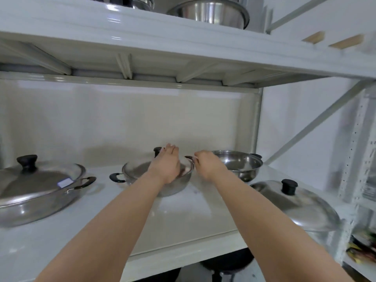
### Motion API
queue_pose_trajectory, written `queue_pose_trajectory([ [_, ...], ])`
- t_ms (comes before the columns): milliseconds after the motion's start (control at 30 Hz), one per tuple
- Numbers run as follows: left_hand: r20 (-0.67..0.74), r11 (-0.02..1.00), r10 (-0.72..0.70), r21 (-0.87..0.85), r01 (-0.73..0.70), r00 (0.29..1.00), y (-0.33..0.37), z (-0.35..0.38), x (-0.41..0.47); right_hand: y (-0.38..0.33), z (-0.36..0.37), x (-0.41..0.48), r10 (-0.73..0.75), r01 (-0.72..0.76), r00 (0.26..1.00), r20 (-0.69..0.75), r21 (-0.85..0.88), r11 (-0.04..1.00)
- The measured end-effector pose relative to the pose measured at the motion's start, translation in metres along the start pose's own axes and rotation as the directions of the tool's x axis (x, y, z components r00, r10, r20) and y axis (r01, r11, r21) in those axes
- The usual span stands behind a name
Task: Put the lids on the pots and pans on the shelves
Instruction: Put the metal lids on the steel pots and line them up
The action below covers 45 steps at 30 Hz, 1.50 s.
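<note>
A small steel pot (173, 186) with black side handles stands mid-shelf under a glass lid (136, 168) with a black knob (157, 151). My left hand (166, 164) lies palm down on that lid, fingers stretched out just right of the knob. My right hand (205, 166) is curled around the pot's right handle (189, 157). To the right stands an uncovered steel pot (242, 165). A steel lid (299, 208) with a black knob lies on the shelf's front right. At the left, a wide pan (30, 202) wears its lid.
The white shelf board (193, 220) has bare room in front of the middle pot. An upper shelf (142, 33) carries steel bowls (211, 11). A dark pan (227, 261) sits below. A metal upright and diagonal brace (317, 119) stand at the right.
</note>
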<state>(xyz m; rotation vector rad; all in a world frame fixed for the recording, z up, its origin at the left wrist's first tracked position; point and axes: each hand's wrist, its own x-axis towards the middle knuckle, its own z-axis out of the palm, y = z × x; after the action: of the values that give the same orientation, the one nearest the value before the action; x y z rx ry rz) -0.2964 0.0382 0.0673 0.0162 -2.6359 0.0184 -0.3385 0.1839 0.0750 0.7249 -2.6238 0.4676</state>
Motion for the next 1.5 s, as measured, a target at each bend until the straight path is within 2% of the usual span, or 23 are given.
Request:
queue_pose_trajectory([
  [167,0.045,0.995,0.098,-0.03,-0.097,0.994,0.063,0.02,0.016,0.053,-0.016,-0.017,0.028,-0.029,1.0,-0.008,-0.12,0.992],
  [267,0.105,1.0,-0.009,0.007,0.008,0.994,0.102,0.027,0.025,0.094,-0.025,-0.027,0.081,-0.072,0.997,0.016,-0.31,0.948],
  [367,0.162,0.989,-0.12,0.106,0.103,0.979,0.13,0.034,0.033,0.134,-0.034,-0.034,0.149,-0.101,0.987,0.055,-0.507,0.856],
  [467,0.133,0.97,-0.193,0.176,0.169,0.972,0.143,0.039,0.039,0.159,-0.041,-0.038,0.258,-0.2,0.966,0.015,-0.59,0.783],
  [567,0.119,0.955,-0.243,0.202,0.216,0.963,0.149,0.042,0.043,0.169,-0.051,-0.048,0.414,-0.318,0.91,-0.018,-0.67,0.671],
  [667,0.121,0.951,-0.251,0.218,0.221,0.96,0.153,0.043,0.045,0.177,-0.057,-0.06,0.517,-0.279,0.852,0.08,-0.768,0.577],
  [767,0.114,0.947,-0.255,0.23,0.224,0.96,0.155,0.044,0.046,0.186,-0.056,-0.063,0.577,-0.316,0.808,0.119,-0.739,0.595],
  [900,0.123,0.94,-0.285,0.228,0.252,0.951,0.153,0.048,0.049,0.194,-0.056,-0.057,0.594,-0.395,0.796,0.115,-0.645,0.655],
  [1100,0.131,0.938,-0.304,0.217,0.271,0.944,0.148,0.051,0.053,0.192,-0.091,-0.05,0.565,-0.415,0.822,0.07,-0.605,0.68],
  [1300,0.118,0.947,-0.282,0.194,0.256,0.952,0.144,0.048,0.054,0.181,-0.128,-0.031,0.557,-0.48,0.83,-0.033,-0.552,0.682],
  [1500,0.147,0.947,-0.284,0.195,0.253,0.948,0.14,0.044,0.059,0.166,-0.143,-0.004,0.504,-0.431,0.862,-0.056,-0.605,0.669],
])
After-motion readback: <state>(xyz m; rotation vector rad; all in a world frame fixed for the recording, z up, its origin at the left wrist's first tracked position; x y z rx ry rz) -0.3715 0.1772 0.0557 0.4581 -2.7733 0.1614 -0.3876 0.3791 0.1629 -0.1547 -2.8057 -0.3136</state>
